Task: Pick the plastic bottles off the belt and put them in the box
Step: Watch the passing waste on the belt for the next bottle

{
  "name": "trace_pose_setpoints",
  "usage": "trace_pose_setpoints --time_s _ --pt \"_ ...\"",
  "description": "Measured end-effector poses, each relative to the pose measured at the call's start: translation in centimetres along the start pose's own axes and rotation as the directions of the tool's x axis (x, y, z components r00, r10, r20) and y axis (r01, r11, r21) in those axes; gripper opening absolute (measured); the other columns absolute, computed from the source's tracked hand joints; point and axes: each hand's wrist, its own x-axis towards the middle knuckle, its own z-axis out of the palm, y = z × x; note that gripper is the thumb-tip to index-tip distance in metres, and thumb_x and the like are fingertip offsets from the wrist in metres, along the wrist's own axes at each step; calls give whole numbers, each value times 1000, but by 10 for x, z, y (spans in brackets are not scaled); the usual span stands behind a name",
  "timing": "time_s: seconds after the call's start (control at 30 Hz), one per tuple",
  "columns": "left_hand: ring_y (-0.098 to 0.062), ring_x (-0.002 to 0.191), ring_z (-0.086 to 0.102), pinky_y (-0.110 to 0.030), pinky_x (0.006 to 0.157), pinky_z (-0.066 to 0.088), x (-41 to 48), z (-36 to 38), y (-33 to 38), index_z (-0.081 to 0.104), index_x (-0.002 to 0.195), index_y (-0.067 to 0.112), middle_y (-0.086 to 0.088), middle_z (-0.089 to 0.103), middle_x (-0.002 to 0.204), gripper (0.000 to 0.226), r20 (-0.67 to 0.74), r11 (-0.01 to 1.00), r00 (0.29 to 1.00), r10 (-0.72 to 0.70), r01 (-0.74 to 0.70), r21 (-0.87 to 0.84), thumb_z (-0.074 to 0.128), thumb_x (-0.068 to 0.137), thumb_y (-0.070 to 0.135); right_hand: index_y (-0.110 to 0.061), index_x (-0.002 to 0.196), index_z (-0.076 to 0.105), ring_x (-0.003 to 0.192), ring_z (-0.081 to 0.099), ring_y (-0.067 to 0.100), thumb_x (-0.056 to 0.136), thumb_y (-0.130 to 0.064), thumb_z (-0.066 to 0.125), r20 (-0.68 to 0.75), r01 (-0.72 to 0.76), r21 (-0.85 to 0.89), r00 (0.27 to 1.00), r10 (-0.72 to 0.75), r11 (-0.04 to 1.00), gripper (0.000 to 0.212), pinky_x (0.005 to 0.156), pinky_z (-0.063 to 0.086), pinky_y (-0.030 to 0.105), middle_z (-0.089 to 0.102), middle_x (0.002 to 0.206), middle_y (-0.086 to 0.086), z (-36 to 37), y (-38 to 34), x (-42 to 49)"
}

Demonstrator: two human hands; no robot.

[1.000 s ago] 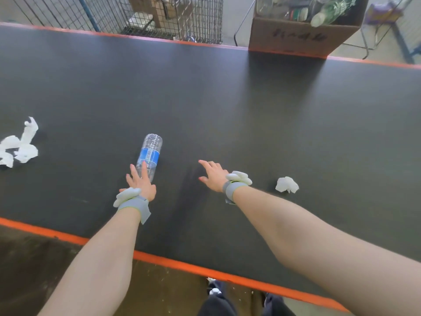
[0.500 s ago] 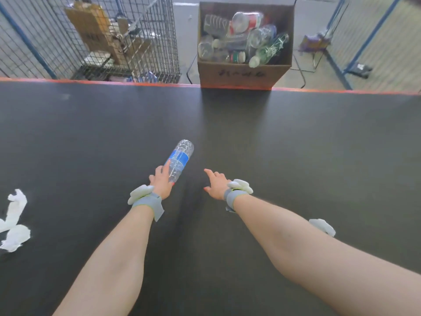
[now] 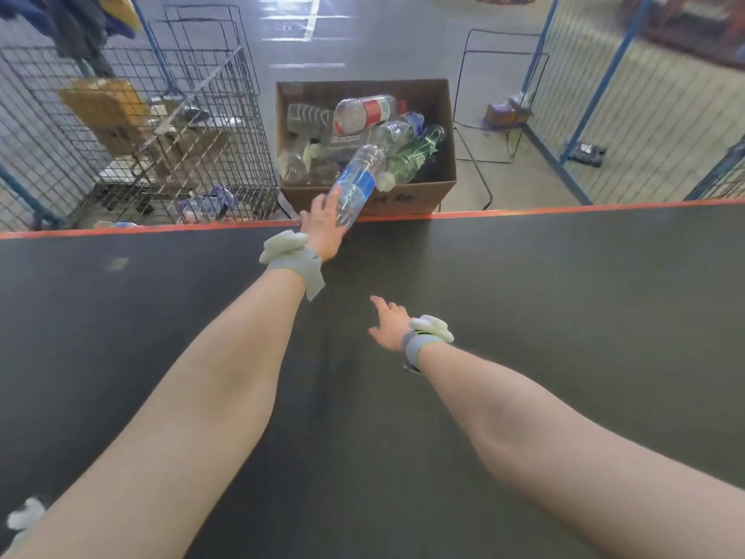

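Left hand (image 3: 322, 225) gripping bottle (image 3: 356, 185) base, bottle angled over box (image 3: 407, 195), right hand (image 3: 389, 326) loosely spread

Bottles (image 3: 365, 127) crowd the box (image 3: 407, 197); wire cage (image 3: 133, 155) beside.

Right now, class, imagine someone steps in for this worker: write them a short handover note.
Left hand: at the belt's far edge, fingers against the blue-label bottle, which is angled toward the box; the grip itself is unclear.
Right hand: open, holding nothing, over the belt.
Done: several bottles are in the box.
Left: get this bottle in. No other bottle shows on the belt.
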Motion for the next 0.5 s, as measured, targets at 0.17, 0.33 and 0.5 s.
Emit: trace_pose_setpoints --time_s 0.17,0.33,0.5 --pt "-41 126 38 -48 110 29 87 10 45 16 152 23 -15 30 146 65 -25 995 999 24 -22 96 51 97 19 -25 153 15 133 35 32 97 -28 52 -14 47 42 999 -47 998 68 104 33 44 41 142 12 -17 9 54" --pt "-39 130 33 -47 112 26 125 43 73 11 153 25 -18 25 147 66 -113 992 994 -13 27 126 47 99 16 -26 153 14 133 36 31 97 -29 51 -22 40 57 999 -39 998 68 103 34 47 41 141 11 -23 35 95" --pt "-38 134 29 -43 113 23 134 69 68 13 153 25 -17 18 153 65 -234 994 969 74 -52 100 47 98 15 -26 153 14 134 35 31 97 -29 52 -2 14 76 1000 -14 997 68 104 33 48 41 142 10 -14 60 111"
